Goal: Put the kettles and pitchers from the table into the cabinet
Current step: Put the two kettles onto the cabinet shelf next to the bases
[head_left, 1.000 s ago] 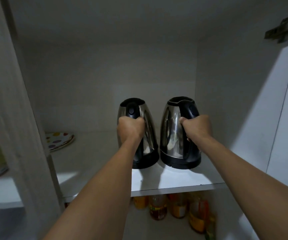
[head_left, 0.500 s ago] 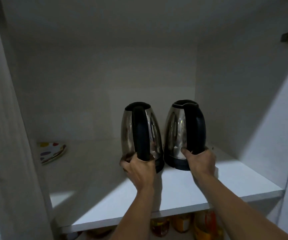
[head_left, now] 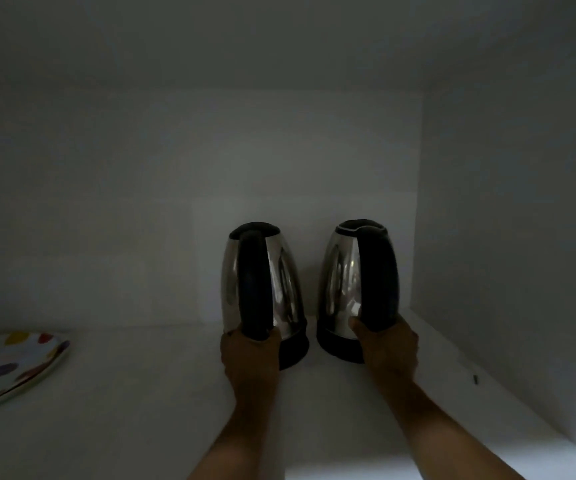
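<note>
Kettles stand deep on the cabinet shelf (head_left: 141,393), my left hand (head_left: 250,358) gripping the left kettle (head_left: 262,289) by the foot of its handle at 11 o'clock, my right hand (head_left: 388,348) gripping the right kettle (head_left: 357,289) likewise at 1 o'clock; I judge letting go comes next.

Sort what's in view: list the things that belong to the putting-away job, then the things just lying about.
Belongs to the job:
left kettle, at the left hand
right kettle, at the right hand
cabinet shelf they stand on

Just lying about:
spotted plates on the shelf's left
small dark speck on the right
</note>
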The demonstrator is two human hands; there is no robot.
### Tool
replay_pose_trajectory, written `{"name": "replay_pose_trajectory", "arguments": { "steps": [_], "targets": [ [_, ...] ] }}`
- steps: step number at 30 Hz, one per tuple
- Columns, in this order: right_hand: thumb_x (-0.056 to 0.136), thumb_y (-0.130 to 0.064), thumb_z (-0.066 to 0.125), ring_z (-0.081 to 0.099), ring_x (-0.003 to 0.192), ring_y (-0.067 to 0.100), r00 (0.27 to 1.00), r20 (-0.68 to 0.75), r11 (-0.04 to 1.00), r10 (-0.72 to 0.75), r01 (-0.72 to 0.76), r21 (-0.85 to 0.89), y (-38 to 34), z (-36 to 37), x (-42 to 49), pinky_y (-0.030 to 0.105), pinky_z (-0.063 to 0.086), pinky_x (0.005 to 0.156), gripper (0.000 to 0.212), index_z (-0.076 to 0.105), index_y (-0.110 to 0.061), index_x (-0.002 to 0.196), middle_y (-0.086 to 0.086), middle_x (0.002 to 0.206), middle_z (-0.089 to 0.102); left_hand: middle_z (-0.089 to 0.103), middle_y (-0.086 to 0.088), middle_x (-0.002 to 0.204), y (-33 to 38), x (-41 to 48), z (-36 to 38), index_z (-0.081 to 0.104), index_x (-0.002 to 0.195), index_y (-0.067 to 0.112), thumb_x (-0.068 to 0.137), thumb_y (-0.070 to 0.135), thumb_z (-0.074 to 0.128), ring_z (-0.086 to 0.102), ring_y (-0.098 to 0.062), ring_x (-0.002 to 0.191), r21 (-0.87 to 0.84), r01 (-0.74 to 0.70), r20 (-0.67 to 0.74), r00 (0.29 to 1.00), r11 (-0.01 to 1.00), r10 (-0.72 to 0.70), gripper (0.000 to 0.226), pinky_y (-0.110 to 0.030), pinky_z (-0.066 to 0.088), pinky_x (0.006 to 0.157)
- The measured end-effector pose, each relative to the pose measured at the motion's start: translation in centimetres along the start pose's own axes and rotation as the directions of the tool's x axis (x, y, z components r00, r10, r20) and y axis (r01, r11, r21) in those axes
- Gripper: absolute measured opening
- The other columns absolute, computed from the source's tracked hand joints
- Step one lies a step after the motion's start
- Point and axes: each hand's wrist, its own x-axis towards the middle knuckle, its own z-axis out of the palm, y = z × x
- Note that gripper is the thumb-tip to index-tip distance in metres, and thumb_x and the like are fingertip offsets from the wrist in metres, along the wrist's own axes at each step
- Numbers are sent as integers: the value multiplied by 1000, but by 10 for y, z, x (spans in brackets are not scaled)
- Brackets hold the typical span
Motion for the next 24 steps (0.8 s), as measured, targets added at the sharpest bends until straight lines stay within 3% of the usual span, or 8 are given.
{"name": "replay_pose_trajectory", "arguments": {
  "steps": [5, 9, 12, 15, 17, 20, 24],
  "targets": [
    [72, -44, 82, 61, 107, 37, 1000, 13, 997, 20, -19, -72, 12, 8, 17, 43, 52, 88, 77, 50, -5, 131, 20, 128, 55, 66, -16, 98, -4, 6, 11, 64, 93, 2, 74, 26, 81, 63, -24, 83, 63, -39, -9, 999, 997, 39, 35, -30, 52, 70],
    [75, -26, 82, 54, 119, 43, 994, 61, 982, 91, -80, -169, 19, 2, 8, 50, 48, 98, 83, 34, 3, 136, 27, 134, 49, 53, -2, 92, 4, -7, -10, 41, 104, 8, 81, 18, 75, 57, -25, 89, 182, 10, 81, 996, 983, -25, 42, -29, 47, 76],
    [81, -20, 76, 50, 124, 46, 986, 118, 979, 115, -92, -183, 10, -8, -10, 51, 43, 104, 85, 24, 6, 142, 33, 137, 46, 59, -19, 118, 2, -29, -36, 39, 119, -1, 88, 14, 64, 59, -37, 110, 300, 9, 121, 991, 954, -48, 43, -37, 49, 88],
    [90, -23, 68, 44, 132, 43, 971, 217, 973, 103, -53, -226, -1, -25, -58, 43, 39, 106, 92, 8, 4, 153, 30, 147, 39, 55, -19, 133, 9, -69, -77, 37, 137, 0, 90, 21, 61, 54, -34, 122, 412, -10, 157, 986, 911, -60, 56, -36, 46, 100],
    [93, -24, 64, 48, 128, 42, 959, 276, 975, 59, 4, -224, -9, -39, -104, 41, 42, 102, 79, 18, 1, 152, 27, 145, 43, 59, -17, 129, 16, -104, -114, 45, 131, 1, 91, 22, 60, 55, -32, 121, 460, -59, 155, 988, 886, -14, 48, -32, 43, 96],
    [92, -20, 63, 52, 121, 41, 945, 326, 982, -42, 100, -163, -27, -62, -190, 40, 42, 99, 41, 50, -3, 127, 25, 131, 55, 61, -17, 125, 30, -167, -187, 57, 119, 2, 92, 23, 59, 56, -32, 119, 507, -75, 91, 995, 859, 34, 34, -33, 44, 95],
    [93, -25, 58, 53, 121, 38, 859, 499, 971, -115, 202, -124, -51, -89, -339, 36, 42, 96, 29, 58, -13, 120, 18, 132, 55, 56, -17, 130, 31, -249, -320, 56, 123, 4, 91, 23, 56, 52, -34, 123, 556, -10, -86, 994, 831, 69, 38, -38, 43, 101]
  ]
}}
